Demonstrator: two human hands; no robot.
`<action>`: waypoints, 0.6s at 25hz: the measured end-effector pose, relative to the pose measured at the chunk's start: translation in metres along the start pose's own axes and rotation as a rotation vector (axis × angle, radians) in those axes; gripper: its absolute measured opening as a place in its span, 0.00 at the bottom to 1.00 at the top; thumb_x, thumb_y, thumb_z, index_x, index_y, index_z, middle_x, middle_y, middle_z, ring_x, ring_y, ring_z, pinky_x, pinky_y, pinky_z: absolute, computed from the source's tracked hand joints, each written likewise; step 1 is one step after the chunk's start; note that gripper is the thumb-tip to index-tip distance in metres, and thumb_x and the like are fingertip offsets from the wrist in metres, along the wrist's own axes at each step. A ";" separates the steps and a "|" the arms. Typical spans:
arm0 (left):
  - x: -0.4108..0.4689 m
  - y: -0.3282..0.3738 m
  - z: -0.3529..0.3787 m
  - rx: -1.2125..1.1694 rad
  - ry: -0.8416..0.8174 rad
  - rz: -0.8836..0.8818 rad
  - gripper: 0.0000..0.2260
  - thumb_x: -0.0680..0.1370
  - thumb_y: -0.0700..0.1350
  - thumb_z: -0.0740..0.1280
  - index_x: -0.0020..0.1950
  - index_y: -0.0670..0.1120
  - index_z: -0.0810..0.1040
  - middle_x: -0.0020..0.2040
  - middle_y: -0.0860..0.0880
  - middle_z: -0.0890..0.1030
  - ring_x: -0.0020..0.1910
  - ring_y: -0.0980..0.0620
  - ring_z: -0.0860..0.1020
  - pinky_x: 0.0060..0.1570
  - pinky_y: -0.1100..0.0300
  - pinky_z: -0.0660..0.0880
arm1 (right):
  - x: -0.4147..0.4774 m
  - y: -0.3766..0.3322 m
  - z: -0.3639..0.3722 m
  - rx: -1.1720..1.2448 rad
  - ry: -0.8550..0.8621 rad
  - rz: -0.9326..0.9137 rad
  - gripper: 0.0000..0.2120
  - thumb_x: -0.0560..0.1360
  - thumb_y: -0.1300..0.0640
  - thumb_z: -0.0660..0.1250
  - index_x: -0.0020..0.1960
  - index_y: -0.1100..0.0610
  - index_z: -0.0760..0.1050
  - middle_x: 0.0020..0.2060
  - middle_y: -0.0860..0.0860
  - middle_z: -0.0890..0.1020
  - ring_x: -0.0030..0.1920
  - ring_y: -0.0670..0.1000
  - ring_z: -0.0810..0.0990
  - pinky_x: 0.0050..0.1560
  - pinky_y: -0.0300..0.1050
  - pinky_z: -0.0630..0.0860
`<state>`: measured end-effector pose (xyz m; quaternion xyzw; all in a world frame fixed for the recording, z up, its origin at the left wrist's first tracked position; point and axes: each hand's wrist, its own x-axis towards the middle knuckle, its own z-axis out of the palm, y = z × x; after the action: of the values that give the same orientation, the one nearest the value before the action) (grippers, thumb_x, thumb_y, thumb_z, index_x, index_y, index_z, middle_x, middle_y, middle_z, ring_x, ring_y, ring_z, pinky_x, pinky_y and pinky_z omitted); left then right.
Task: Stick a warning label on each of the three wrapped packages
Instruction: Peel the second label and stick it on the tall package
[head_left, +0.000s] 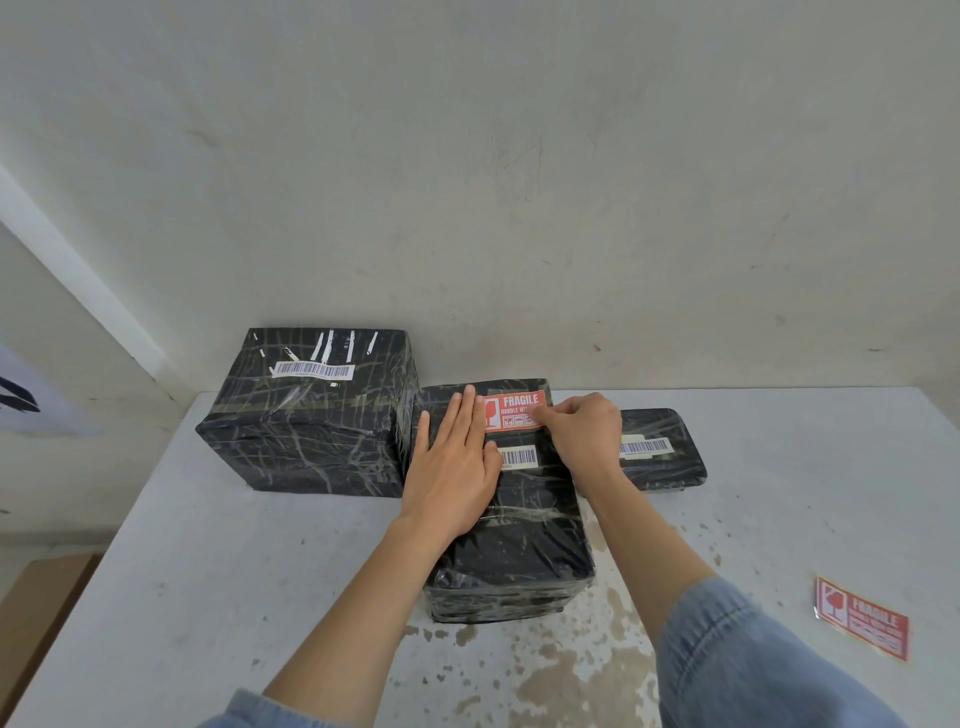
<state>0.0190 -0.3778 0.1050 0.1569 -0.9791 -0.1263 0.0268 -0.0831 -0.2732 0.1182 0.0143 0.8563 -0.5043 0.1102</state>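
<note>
Three black plastic-wrapped packages stand on a white table. The middle package (519, 540) carries a red FRAGILE label (511, 408) on the far part of its top, above a barcode sticker. My left hand (454, 462) lies flat on that top, fingers together, fingertips at the label's left edge. My right hand (582, 431) has its fingers curled and presses down on the label's right end. A large package (306, 415) stands to the left and a flat one (662, 452) to the right; both show only barcode stickers.
More red FRAGILE labels (862, 618) lie on the table (208, 597) at the right, near its front edge. A wall runs close behind the packages. A brown cardboard box (36, 623) sits below the table's left edge.
</note>
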 end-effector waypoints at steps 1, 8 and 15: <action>0.000 0.000 0.000 0.002 0.000 0.000 0.25 0.81 0.50 0.42 0.75 0.45 0.39 0.77 0.50 0.40 0.76 0.55 0.40 0.74 0.51 0.37 | 0.000 0.000 0.000 -0.010 0.007 -0.009 0.13 0.67 0.51 0.74 0.28 0.55 0.76 0.33 0.52 0.83 0.49 0.59 0.80 0.47 0.57 0.80; 0.000 0.000 0.001 -0.002 0.005 -0.002 0.25 0.81 0.50 0.42 0.75 0.45 0.40 0.77 0.50 0.40 0.76 0.55 0.40 0.74 0.51 0.37 | -0.005 -0.002 -0.007 -0.186 0.076 -0.158 0.13 0.70 0.52 0.73 0.33 0.60 0.77 0.46 0.56 0.80 0.56 0.55 0.70 0.51 0.48 0.69; 0.001 0.001 -0.001 -0.024 -0.005 0.001 0.25 0.81 0.50 0.43 0.76 0.45 0.40 0.77 0.50 0.40 0.76 0.55 0.39 0.74 0.50 0.37 | -0.008 0.004 -0.017 -0.242 0.201 -0.378 0.13 0.71 0.51 0.70 0.50 0.59 0.76 0.50 0.53 0.78 0.54 0.53 0.71 0.51 0.48 0.72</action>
<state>0.0180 -0.3771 0.1064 0.1557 -0.9777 -0.1386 0.0264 -0.0774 -0.2555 0.1243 -0.1094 0.9046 -0.4057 -0.0712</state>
